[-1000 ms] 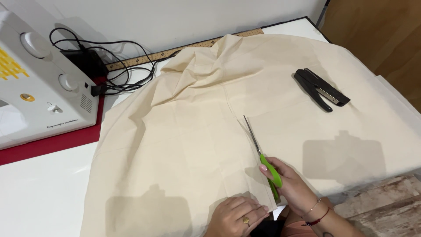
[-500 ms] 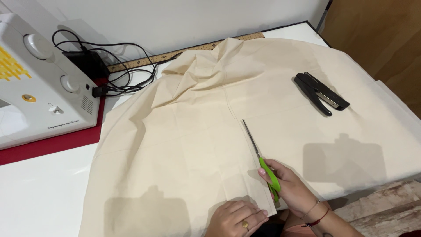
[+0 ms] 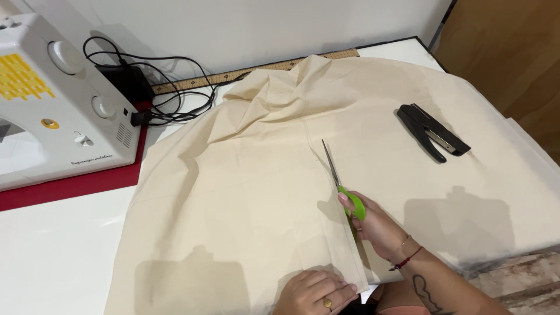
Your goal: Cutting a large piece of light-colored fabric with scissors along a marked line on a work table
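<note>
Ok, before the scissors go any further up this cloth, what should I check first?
1. Right hand grips the green-handled scissors: ok.
2. Left hand pins the cream fabric beside the cut: ok.
3. Blades point along the crease: ok.
4. Fabric ahead lies flat: not ok, bunched near the ruler.
5. Black stapler off the cutting line: ok.
6. Anything under the fabric: cannot tell.

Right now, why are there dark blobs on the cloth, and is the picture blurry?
Head view: sharp, not blurry. Two soft grey shadows fall on the cream fabric, one beside the left hand, one past the right hand holding green-handled scissors. The stapler casts hardly any.
</note>
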